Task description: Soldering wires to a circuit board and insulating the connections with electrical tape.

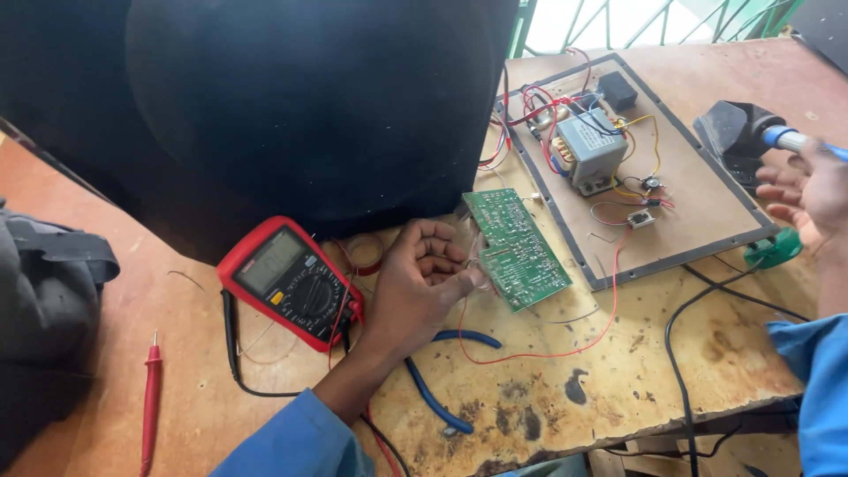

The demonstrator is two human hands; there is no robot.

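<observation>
My left hand (422, 281) rests on the stained wooden bench, thumb and fingertips pinching the near left edge of a green circuit board (515, 246) that lies solder side up. My right hand (811, 190) is raised at the right edge of view, wrapped around the blue handle of a soldering iron (793, 140); the iron's tip end sits near a black stand (735, 132). A red and black multimeter (290, 281) lies just left of my left hand. Blue-handled pliers (442, 375) lie under my left wrist.
A large black casing (309, 97) fills the back left. A flat panel (698, 199) carries a grey transformer (586, 146) and loose wires. A red probe (150, 397) lies at the left. A dark bag (44, 300) sits at the far left. Black cables cross the bench front.
</observation>
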